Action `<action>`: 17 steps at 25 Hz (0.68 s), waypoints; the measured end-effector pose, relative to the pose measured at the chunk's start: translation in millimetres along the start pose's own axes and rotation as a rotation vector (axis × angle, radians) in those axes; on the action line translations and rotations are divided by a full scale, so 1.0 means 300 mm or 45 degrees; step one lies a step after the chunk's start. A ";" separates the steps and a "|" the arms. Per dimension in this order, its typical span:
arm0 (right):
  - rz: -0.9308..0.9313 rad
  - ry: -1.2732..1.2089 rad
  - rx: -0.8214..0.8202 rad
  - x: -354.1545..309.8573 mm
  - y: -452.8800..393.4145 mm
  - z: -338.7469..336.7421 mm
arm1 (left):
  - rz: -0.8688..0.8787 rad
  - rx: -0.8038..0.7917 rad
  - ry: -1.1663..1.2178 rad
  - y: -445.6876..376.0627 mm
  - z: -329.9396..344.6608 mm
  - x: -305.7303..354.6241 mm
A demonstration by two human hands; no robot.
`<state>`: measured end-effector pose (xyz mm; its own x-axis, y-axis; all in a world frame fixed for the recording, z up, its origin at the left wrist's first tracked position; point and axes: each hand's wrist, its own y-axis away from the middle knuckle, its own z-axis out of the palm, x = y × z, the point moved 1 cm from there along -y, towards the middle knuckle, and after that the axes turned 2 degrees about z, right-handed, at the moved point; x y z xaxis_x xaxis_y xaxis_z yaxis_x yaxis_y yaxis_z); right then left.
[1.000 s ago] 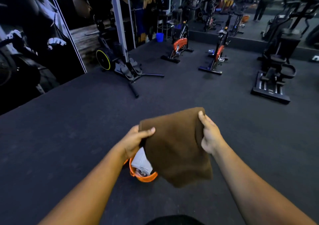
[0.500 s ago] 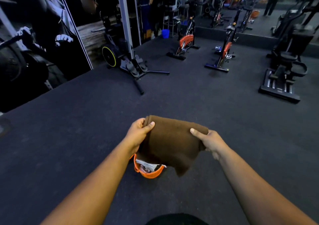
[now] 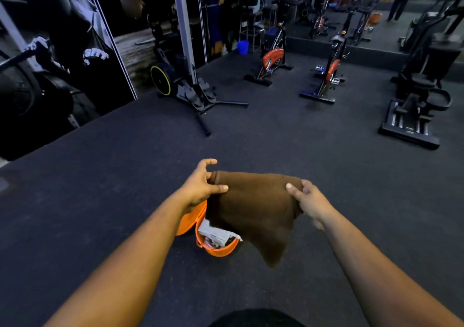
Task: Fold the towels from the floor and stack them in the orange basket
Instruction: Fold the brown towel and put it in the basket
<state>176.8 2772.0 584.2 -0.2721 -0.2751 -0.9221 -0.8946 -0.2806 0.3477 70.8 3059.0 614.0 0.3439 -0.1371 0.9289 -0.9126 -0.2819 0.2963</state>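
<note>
Left hand [image 3: 200, 188]: I see its thumb pinching the brown towel [image 3: 253, 211].
Right hand [image 3: 310, 198]: pinching the opposite end.
Orange basket [image 3: 218, 249]: on the floor, below the towel.

The room is dim, with a cool bluish cast over the dark floor [image 3: 301, 151]. What light there is falls softly from above, so shadows are faint; only a weak one pools under the orange basket [image 3: 218, 250]. The wide lens bends the post [image 3: 184, 33] and wall panels near the edges. Far machines look soft and grainy. The brown towel [image 3: 253, 208] is slightly blurred at its hanging corner.
</note>
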 end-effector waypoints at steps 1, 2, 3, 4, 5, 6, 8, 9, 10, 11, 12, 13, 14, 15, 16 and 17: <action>-0.002 0.047 0.154 -0.001 -0.015 -0.009 | 0.011 0.048 0.068 -0.001 -0.003 0.003; -0.010 0.040 0.272 -0.007 -0.020 -0.008 | 0.020 0.088 0.137 -0.001 0.002 0.010; -0.018 -0.006 0.351 -0.010 -0.025 -0.002 | 0.007 0.125 0.199 -0.006 0.010 0.009; -0.034 -0.100 0.383 -0.011 -0.026 0.006 | -0.008 0.172 0.238 -0.013 0.020 0.005; -0.045 -0.226 0.365 -0.016 -0.024 0.008 | -0.007 0.228 0.256 -0.015 0.032 0.006; -0.045 -0.337 0.305 -0.024 -0.018 0.008 | 0.002 0.276 0.265 -0.021 0.037 0.005; -0.086 -0.396 0.086 -0.026 -0.019 -0.004 | 0.095 0.231 0.275 -0.029 0.041 0.013; -0.122 -0.345 -0.047 -0.016 -0.030 -0.019 | 0.152 0.137 0.245 -0.023 0.043 0.022; -0.164 -0.269 -0.175 -0.008 -0.040 -0.037 | 0.199 0.040 0.144 -0.021 0.043 0.031; -0.206 -0.140 -0.267 -0.007 -0.049 -0.056 | 0.239 -0.023 -0.040 -0.022 0.045 0.043; -0.258 0.064 -0.316 -0.018 -0.048 -0.074 | 0.260 -0.018 -0.305 -0.027 0.047 0.055; -0.334 0.331 -0.314 -0.032 -0.057 -0.087 | 0.281 0.044 -0.564 -0.029 0.051 0.067; -0.422 0.594 -0.276 -0.049 -0.064 -0.093 | 0.318 0.126 -0.769 -0.030 0.056 0.080; -0.511 0.811 -0.222 -0.070 -0.065 -0.094 | 0.376 0.209 -0.900 -0.030 0.060 0.094; -0.586 0.937 -0.139 -0.088 -0.067 -0.098 | 0.445 0.280 -0.999 -0.032 0.060 0.109; -0.642 0.973 -0.054 -0.107 -0.071 -0.105 | 0.492 0.331 -1.107 -0.034 0.054 0.125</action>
<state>215.8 2757.8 611.9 0.4689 -0.6401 -0.6085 -0.8259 -0.5620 -0.0452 96.7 3041.2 642.3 0.1701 -0.8848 0.4338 -0.9553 -0.2561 -0.1479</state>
